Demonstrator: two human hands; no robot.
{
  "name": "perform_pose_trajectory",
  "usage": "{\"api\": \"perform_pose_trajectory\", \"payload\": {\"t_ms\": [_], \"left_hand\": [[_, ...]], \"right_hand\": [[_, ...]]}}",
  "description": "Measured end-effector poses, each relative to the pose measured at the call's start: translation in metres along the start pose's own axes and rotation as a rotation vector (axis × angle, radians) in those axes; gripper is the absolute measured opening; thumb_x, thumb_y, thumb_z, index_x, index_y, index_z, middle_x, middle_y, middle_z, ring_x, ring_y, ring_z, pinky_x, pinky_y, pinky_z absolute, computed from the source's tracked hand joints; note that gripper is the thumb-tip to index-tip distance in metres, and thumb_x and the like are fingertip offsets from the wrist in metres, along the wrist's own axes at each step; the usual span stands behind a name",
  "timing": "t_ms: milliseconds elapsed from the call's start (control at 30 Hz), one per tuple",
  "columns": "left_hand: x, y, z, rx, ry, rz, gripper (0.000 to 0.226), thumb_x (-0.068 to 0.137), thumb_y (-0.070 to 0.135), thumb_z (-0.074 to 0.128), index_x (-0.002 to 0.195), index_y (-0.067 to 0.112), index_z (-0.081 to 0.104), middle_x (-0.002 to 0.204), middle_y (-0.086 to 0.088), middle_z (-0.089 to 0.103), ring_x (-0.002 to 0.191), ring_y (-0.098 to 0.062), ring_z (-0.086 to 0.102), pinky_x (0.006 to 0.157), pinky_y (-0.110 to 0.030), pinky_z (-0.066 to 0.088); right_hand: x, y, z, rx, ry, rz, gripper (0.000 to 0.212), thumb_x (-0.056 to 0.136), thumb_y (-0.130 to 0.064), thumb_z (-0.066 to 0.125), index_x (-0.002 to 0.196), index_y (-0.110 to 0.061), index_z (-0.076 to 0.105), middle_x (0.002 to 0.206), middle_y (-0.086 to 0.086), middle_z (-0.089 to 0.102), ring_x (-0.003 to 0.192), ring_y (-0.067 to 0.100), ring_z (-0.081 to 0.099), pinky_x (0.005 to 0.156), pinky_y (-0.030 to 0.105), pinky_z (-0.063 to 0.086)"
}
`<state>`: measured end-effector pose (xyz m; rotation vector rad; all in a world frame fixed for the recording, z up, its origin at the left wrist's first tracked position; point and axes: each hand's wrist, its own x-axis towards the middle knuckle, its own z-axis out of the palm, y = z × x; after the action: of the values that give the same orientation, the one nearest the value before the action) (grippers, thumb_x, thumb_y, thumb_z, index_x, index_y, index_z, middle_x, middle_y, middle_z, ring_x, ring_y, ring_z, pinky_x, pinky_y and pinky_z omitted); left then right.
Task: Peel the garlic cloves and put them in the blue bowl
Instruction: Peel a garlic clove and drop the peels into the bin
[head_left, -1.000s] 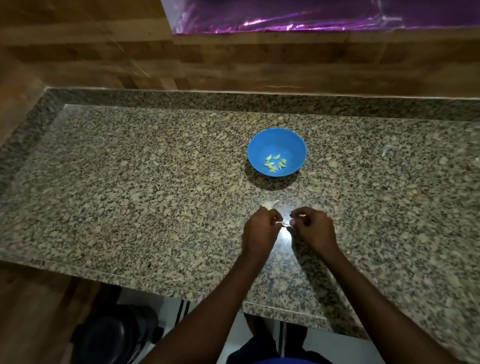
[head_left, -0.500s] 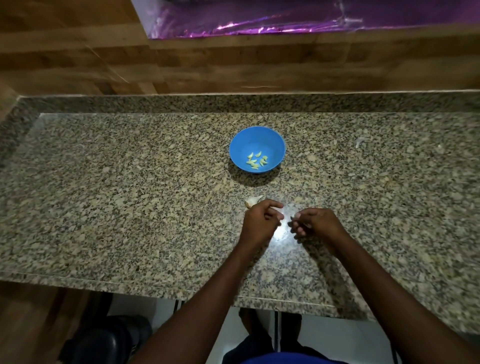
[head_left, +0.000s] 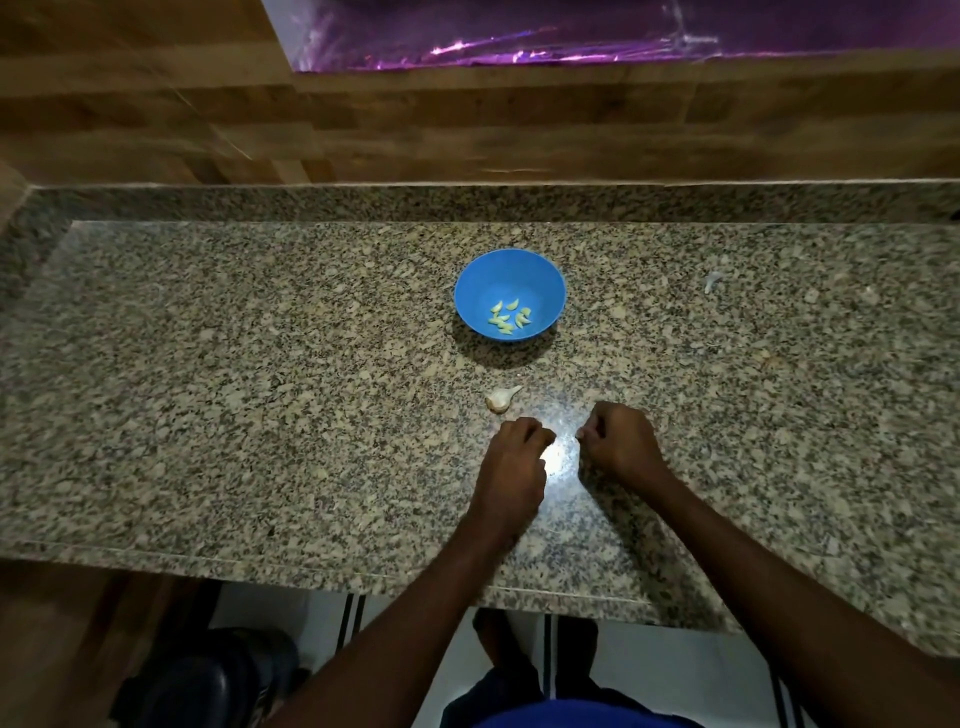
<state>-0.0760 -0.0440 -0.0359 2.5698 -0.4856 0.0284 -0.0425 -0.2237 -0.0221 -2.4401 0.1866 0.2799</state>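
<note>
Fingers of both hands are curled inward over the speckled grey-and-beige granite countertop (head_left: 260, 389) in the head view, the only view. The left hand (head_left: 514, 467) lies knuckles-up with its fingertips tucked toward the right; whether they hold anything cannot be told. The right hand (head_left: 618, 441) is bent at the wrist, its fingertips (head_left: 584, 434) bunched and pinching a small pale scrap that is too small to identify. Both forearms reach in from the near edge of the counter, and the two hands sit near each other with a bright glare patch on the stone between them.

Half a second ago the hands were closer together; now the gap between them is wider. The left hand then touched the unpeeled garlic clove and partly hid it, whereas now the clove lies in full view, just beyond the knuckles.

That whitish unpeeled garlic clove (head_left: 501, 399) lies on the counter between the left hand and the round blue plastic bowl (head_left: 510, 270). Its long axis runs diagonally, the thin tail pointing up and to the right toward the bowl, the fat end toward the left hand. Inside the bowl rest several small pale-green peeled garlic cloves (head_left: 509, 316), clustered at the bottom and pointing various ways. A small white scrap of skin (head_left: 711, 280) lies well apart on the right.
</note>
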Motion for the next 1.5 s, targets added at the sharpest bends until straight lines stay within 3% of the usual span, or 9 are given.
{"api": "perform_pose_trajectory", "payload": {"t_ms": [333,500,600,733,900,1100,1233,1333,1500], "left_hand": [[0.000,-0.003,0.002,-0.004,-0.024,-0.001,0.048,0.076,-0.001,0.066,0.123,0.010,0.060,0.120,-0.007,0.056,0.103,-0.027,0.049,0.081,-0.041,0.046],[0.002,-0.005,0.004,-0.031,0.031,0.019,0.037,0.078,-0.001,0.070,0.114,0.009,0.067,0.112,-0.008,0.060,0.098,-0.028,0.053,0.079,-0.040,0.048],[0.007,0.006,-0.004,-0.406,0.057,-0.246,0.024,0.086,0.006,0.068,0.108,0.014,0.074,0.096,-0.002,0.069,0.089,-0.016,0.063,0.076,-0.031,0.053],[0.017,0.018,-0.012,-0.839,0.002,-0.512,0.006,0.088,0.009,0.072,0.086,0.013,0.076,0.065,-0.007,0.070,0.053,-0.012,0.060,0.053,-0.028,0.050],[0.018,0.017,-0.011,-1.017,-0.067,-0.652,0.009,0.089,0.011,0.071,0.086,0.004,0.075,0.068,-0.015,0.071,0.056,-0.020,0.061,0.060,-0.036,0.054],[0.022,0.019,-0.014,-1.084,-0.093,-0.707,0.009,0.089,0.012,0.073,0.089,0.003,0.075,0.071,-0.015,0.072,0.058,-0.020,0.063,0.062,-0.035,0.057],[0.024,0.017,-0.016,-1.074,-0.109,-0.738,0.007,0.088,0.004,0.069,0.089,0.000,0.074,0.070,-0.015,0.071,0.059,-0.020,0.064,0.059,-0.031,0.057],[0.024,0.011,-0.014,-1.116,-0.128,-0.745,0.007,0.090,0.005,0.068,0.089,0.003,0.074,0.071,-0.015,0.070,0.060,-0.022,0.062,0.064,-0.034,0.055],[0.025,0.010,-0.016,-1.137,-0.153,-0.713,0.006,0.090,0.006,0.069,0.090,0.005,0.075,0.070,-0.014,0.069,0.055,-0.017,0.059,0.060,-0.030,0.053]], "right_hand": [[-0.011,0.003,0.006,-0.207,0.081,-0.191,0.021,0.092,-0.026,0.060,0.079,-0.015,0.047,0.073,0.001,0.052,0.064,0.026,0.052,0.056,0.034,0.035],[-0.007,0.005,-0.003,-0.014,0.056,-0.131,0.013,0.085,-0.019,0.065,0.073,-0.020,0.062,0.064,-0.011,0.061,0.059,0.005,0.060,0.055,0.026,0.044],[-0.005,0.000,-0.014,0.207,-0.091,-0.027,0.014,0.085,-0.003,0.068,0.073,-0.010,0.070,0.060,-0.003,0.068,0.053,-0.003,0.064,0.053,0.010,0.045],[-0.010,-0.010,-0.024,0.518,-0.241,0.077,0.015,0.092,0.002,0.065,0.080,0.008,0.071,0.069,0.027,0.070,0.053,0.027,0.065,0.047,0.028,0.053],[-0.019,-0.016,-0.027,0.664,-0.262,0.167,0.015,0.091,0.005,0.066,0.084,0.018,0.067,0.070,0.027,0.069,0.047,0.022,0.063,0.045,0.028,0.054],[-0.024,-0.016,-0.022,0.631,-0.212,0.196,0.012,0.086,0.003,0.071,0.081,0.014,0.069,0.070,0.030,0.069,0.048,0.025,0.064,0.049,0.031,0.055],[-0.025,-0.018,-0.024,0.611,-0.200,0.231,0.011,0.091,0.009,0.060,0.086,0.013,0.069,0.074,0.032,0.069,0.055,0.031,0.067,0.049,0.032,0.056],[-0.022,-0.012,-0.023,0.472,-0.159,0.222,0.021,0.090,0.010,0.054,0.084,0.004,0.073,0.072,0.023,0.073,0.063,0.031,0.070,0.054,0.034,0.060],[-0.024,-0.004,-0.020,0.194,-0.105,0.086,0.019,0.085,-0.005,0.070,0.075,-0.018,0.078,0.066,-0.005,0.075,0.063,0.009,0.073,0.066,0.030,0.060]]}}
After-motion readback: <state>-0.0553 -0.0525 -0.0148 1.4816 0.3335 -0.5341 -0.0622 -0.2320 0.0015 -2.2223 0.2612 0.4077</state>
